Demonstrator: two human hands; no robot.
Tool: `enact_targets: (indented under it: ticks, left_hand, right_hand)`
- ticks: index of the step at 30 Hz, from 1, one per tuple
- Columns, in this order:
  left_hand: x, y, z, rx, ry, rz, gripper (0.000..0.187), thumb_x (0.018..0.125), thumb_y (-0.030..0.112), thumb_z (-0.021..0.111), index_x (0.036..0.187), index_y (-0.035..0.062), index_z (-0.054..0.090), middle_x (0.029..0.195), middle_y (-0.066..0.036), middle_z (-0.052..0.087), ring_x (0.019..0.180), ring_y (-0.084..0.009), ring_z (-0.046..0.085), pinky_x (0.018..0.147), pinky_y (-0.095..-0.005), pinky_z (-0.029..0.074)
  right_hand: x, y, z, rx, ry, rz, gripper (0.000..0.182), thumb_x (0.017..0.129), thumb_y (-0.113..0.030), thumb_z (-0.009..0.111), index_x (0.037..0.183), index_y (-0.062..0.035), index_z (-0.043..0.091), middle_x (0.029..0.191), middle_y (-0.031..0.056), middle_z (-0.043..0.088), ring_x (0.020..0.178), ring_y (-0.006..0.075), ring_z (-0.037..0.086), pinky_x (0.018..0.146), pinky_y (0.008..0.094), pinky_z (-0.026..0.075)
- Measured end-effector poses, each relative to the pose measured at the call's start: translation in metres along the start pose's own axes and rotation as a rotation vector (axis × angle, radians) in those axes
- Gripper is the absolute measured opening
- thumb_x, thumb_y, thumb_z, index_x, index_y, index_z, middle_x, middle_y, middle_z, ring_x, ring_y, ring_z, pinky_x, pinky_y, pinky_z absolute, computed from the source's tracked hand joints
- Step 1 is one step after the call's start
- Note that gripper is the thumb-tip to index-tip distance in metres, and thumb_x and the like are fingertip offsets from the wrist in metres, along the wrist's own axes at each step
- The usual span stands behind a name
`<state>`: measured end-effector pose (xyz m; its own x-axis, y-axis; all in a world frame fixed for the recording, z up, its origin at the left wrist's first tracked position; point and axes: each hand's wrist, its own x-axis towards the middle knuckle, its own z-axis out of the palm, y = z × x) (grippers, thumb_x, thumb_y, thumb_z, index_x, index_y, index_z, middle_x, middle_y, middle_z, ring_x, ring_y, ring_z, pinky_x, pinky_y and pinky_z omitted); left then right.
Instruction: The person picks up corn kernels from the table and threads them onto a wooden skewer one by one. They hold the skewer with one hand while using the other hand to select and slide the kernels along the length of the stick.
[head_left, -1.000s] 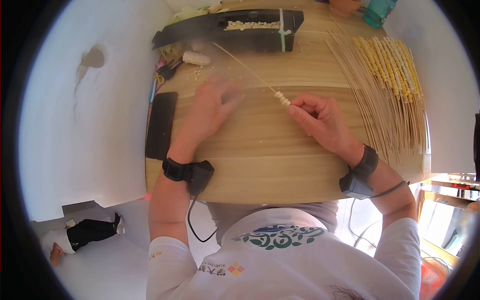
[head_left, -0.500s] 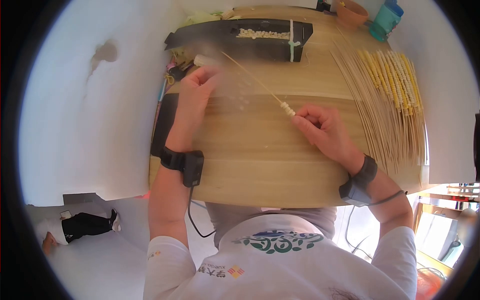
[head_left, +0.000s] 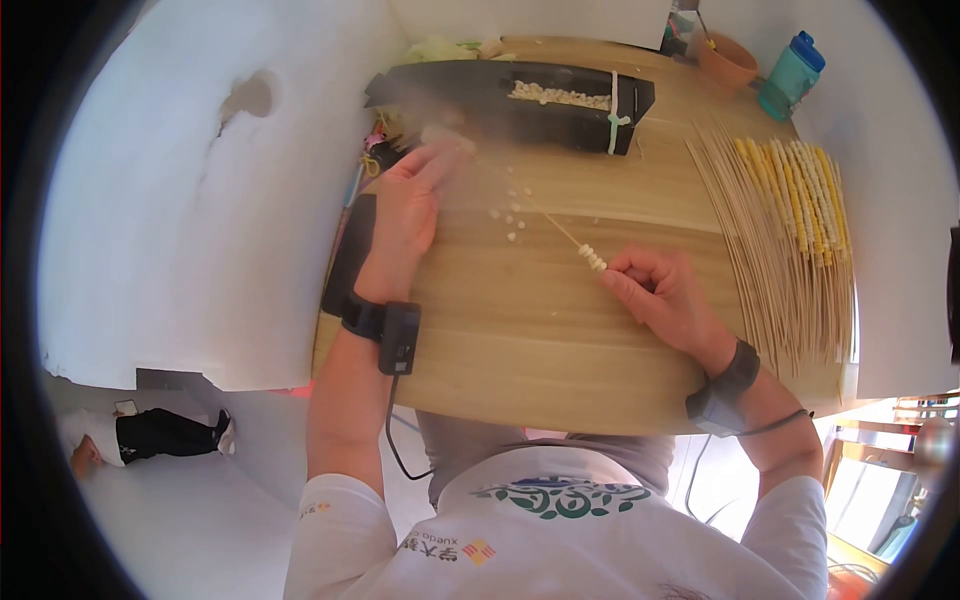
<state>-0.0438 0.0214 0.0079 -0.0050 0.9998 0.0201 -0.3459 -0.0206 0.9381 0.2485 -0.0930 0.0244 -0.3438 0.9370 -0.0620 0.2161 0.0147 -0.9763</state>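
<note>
My right hand (head_left: 655, 295) pinches the near end of a thin wooden stick (head_left: 552, 222), where several cream beads (head_left: 592, 257) sit against the fingertips. The stick slants up and left, its far part lost in a blur. My left hand (head_left: 415, 205) is closed near the front of the black box (head_left: 450, 95); a pale blurred thing (head_left: 445, 140) is at its fingertips, too unclear to name. Several loose cream pieces (head_left: 512, 225) lie on the wooden table (head_left: 480, 340) between my hands. More pale pieces (head_left: 560, 96) fill a slot in the box.
On the right lie many bare sticks (head_left: 760, 270) and several sticks threaded in yellow and white (head_left: 800, 195). An orange bowl (head_left: 727, 65) and a teal bottle (head_left: 792, 78) stand at the back right. A person in black trousers (head_left: 165, 436) is at the lower left.
The whole view has shifted, so the table and box appear lower and further right. Loose pieces on the table show more clearly. My right hand keeps hold of the stick.
</note>
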Motion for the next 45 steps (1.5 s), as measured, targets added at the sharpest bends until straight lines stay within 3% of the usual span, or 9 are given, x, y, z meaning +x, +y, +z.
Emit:
enact_targets:
  ticks: [24,45]
  left_hand:
    - [0.0033,-0.0032,-0.002,-0.267,0.004,-0.123,0.023,0.092,0.004,0.06,0.114,-0.002,0.06,0.11,-0.012,0.066,0.087,-0.0126,0.063,0.077,-0.0247,0.053]
    - [0.0062,-0.0071,-0.0061,-0.39,-0.01,-0.161,0.024,0.092,0.005,0.062,0.115,-0.0026,0.059,0.109,-0.012,0.065,0.086,-0.0135,0.063,0.077,-0.0254,0.054]
  right_hand:
    - [0.0008,0.0037,0.0021,-0.031,0.001,-0.035,0.018,0.096,-0.015,0.06,0.085,0.0003,0.06,0.058,-0.0082,0.036,0.054,0.0025,0.027,0.046,0.0239,0.022]
    - [0.001,0.0041,0.0015,-0.045,0.0,-0.035,0.018,0.095,-0.015,0.061,0.085,0.0002,0.06,0.059,-0.008,0.037,0.055,0.0027,0.028,0.047,0.0237,0.022]
